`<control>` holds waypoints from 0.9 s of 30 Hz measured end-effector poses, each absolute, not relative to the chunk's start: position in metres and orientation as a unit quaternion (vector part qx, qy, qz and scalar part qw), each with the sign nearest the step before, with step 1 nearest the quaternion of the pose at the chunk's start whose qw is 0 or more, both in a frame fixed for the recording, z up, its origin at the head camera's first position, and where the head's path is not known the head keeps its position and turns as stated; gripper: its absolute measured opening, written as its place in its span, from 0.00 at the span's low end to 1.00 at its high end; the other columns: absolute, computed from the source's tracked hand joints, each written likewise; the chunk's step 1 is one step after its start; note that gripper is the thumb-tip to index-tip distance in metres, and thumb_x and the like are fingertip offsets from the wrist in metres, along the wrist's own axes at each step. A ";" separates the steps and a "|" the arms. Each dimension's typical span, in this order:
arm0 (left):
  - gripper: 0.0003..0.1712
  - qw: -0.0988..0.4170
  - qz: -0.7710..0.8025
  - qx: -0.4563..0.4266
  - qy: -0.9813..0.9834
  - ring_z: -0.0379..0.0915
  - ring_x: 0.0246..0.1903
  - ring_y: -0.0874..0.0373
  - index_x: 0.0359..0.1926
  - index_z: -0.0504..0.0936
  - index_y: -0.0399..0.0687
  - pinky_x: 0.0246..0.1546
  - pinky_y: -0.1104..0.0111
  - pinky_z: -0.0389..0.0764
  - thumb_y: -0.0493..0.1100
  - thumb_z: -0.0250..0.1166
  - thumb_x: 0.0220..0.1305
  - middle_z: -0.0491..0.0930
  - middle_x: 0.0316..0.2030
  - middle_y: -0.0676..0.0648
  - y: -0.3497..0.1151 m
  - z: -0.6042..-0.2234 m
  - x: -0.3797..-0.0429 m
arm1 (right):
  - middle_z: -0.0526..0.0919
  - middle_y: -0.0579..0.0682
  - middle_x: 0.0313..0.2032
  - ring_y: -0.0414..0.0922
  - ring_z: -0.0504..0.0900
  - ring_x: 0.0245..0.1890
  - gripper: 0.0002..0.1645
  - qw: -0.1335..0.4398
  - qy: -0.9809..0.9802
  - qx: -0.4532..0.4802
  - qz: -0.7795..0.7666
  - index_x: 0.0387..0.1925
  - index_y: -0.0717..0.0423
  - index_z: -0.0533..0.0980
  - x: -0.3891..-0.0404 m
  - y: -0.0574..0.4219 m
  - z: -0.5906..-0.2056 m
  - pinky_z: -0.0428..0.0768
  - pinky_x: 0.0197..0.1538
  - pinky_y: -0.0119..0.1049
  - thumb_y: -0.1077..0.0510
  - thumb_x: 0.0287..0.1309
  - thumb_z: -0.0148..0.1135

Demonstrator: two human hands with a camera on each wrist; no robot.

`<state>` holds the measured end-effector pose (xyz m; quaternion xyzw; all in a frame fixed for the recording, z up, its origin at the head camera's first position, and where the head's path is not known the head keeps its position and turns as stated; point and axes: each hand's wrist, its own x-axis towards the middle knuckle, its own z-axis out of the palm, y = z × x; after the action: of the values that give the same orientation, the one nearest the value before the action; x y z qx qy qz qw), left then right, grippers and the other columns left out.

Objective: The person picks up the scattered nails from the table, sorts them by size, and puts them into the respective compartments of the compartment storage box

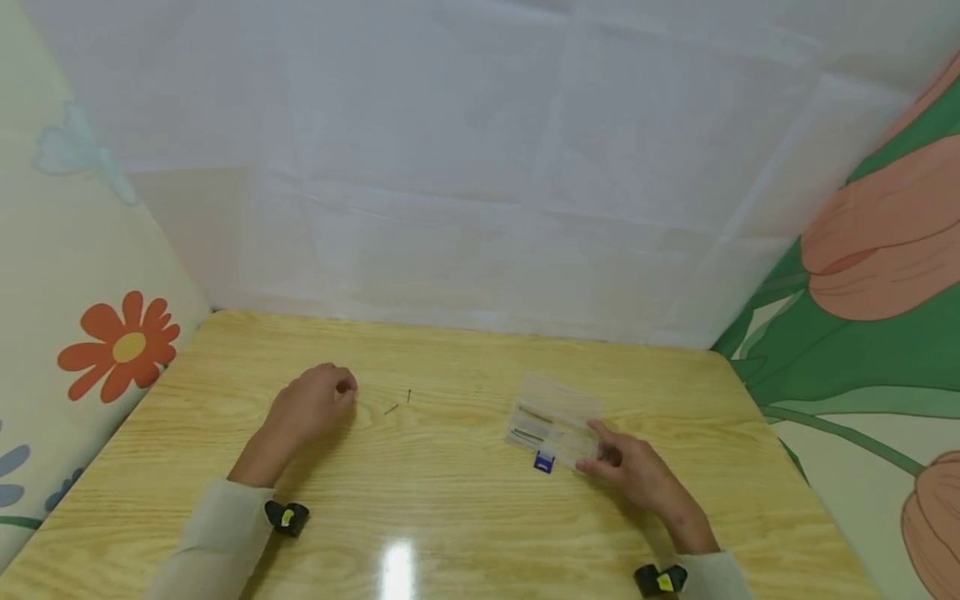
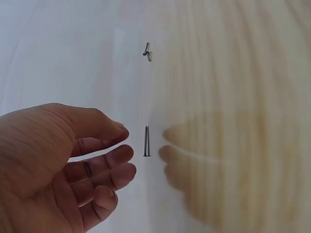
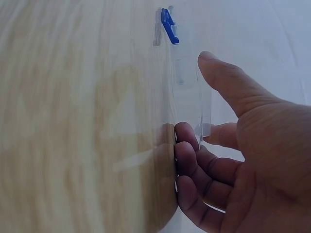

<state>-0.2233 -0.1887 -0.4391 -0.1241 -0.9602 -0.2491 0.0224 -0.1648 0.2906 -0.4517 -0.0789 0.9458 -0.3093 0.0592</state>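
Note:
My left hand (image 1: 311,404) hovers by the table on the left, its fingers loosely bent and holding nothing. In the left wrist view a nail (image 2: 146,141) with a flat head lies just past the fingertips, with its reflection beside it, and a second nail (image 2: 147,52) lies farther off. The head view shows both as thin dark strokes right of the hand. On the right, my right hand (image 1: 633,471) holds the right edge of a clear plastic box (image 1: 570,400) with thumb and index finger. A blue latch (image 1: 543,462) sits at its front. Several thin dark pieces (image 1: 527,436) show inside.
The wood-grain table (image 1: 450,517) is glossy and reflects a bright light near its front. White sheeting (image 1: 450,167) stands behind it. Flower-printed panels (image 1: 127,346) flank both sides. Black devices (image 1: 287,517) are strapped at both wrists.

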 end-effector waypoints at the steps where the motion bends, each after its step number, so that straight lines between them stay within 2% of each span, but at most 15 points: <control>1: 0.10 0.019 -0.247 -0.124 -0.961 0.78 0.36 0.48 0.44 0.86 0.37 0.34 0.53 0.80 0.36 0.60 0.69 0.82 0.41 0.41 -0.190 -0.439 -0.223 | 0.78 0.42 0.33 0.40 0.75 0.32 0.47 0.059 0.946 -0.079 -0.308 0.73 0.66 0.65 -0.165 0.291 -0.452 0.76 0.39 0.36 0.49 0.61 0.73; 9: 0.06 -0.008 -0.234 -0.124 -0.964 0.79 0.39 0.45 0.40 0.86 0.38 0.38 0.49 0.80 0.34 0.63 0.67 0.82 0.39 0.41 -0.198 -0.440 -0.221 | 0.78 0.42 0.32 0.40 0.74 0.32 0.47 0.056 0.946 -0.085 -0.309 0.73 0.67 0.65 -0.165 0.291 -0.452 0.75 0.37 0.35 0.49 0.61 0.73; 17: 0.04 0.002 -0.196 -0.115 -0.974 0.70 0.29 0.52 0.35 0.85 0.41 0.27 0.59 0.74 0.33 0.63 0.67 0.78 0.32 0.46 -0.200 -0.442 -0.223 | 0.78 0.42 0.32 0.40 0.74 0.32 0.47 0.057 0.946 -0.084 -0.309 0.73 0.67 0.65 -0.165 0.291 -0.452 0.74 0.37 0.34 0.49 0.61 0.73; 22: 0.06 -0.002 -0.189 -0.111 -0.976 0.68 0.27 0.53 0.34 0.84 0.43 0.25 0.61 0.70 0.33 0.62 0.67 0.77 0.30 0.48 -0.200 -0.443 -0.224 | 0.78 0.42 0.32 0.40 0.74 0.31 0.47 0.059 0.945 -0.083 -0.312 0.73 0.67 0.65 -0.165 0.291 -0.452 0.74 0.36 0.34 0.48 0.61 0.73; 27: 0.10 -0.007 -0.178 -0.116 -0.977 0.65 0.24 0.54 0.28 0.78 0.46 0.24 0.63 0.66 0.31 0.58 0.66 0.71 0.25 0.49 -0.199 -0.441 -0.224 | 0.78 0.42 0.33 0.40 0.75 0.32 0.47 0.057 0.946 -0.082 -0.308 0.73 0.67 0.65 -0.165 0.290 -0.452 0.75 0.37 0.34 0.48 0.61 0.73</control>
<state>-0.2238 -0.1992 -0.4413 -0.1156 -0.9772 -0.1779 -0.0072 -0.1651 0.2905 -0.4523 -0.0821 0.9460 -0.3083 0.0569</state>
